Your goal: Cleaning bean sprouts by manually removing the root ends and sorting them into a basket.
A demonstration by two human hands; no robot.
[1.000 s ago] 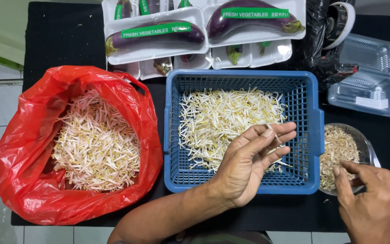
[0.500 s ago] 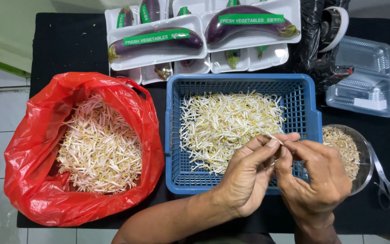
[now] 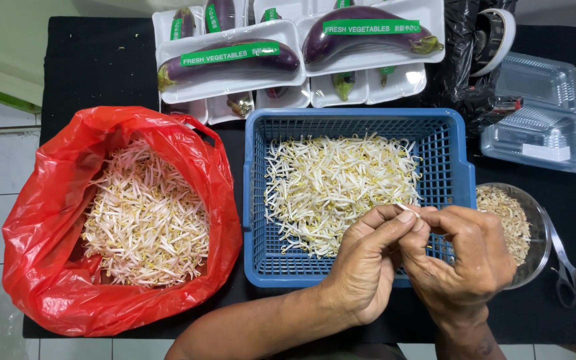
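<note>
My left hand [image 3: 368, 267] and my right hand [image 3: 465, 257] meet over the near right corner of a blue plastic basket [image 3: 255, 200]. Together their fingertips pinch one thin white bean sprout [image 3: 408, 209]. A loose heap of bean sprouts [image 3: 338, 183] lies in the basket. To the left, an open red plastic bag [image 3: 48, 267] holds a larger pile of sprouts [image 3: 145, 217]. A clear round bowl [image 3: 535, 223] of small trimmings stands right of the basket, partly behind my right hand.
Wrapped white trays of purple eggplants [image 3: 235, 60] lie at the back. Clear plastic lidded boxes [image 3: 535, 113] and a black bag [image 3: 465, 60] sit at the back right. Scissors [image 3: 571, 273] rest at the right edge of the black tabletop [image 3: 95, 67].
My right hand has come from the table by the bowl to join my left hand over the basket. Both now pinch the sprout that my left hand held alone.
</note>
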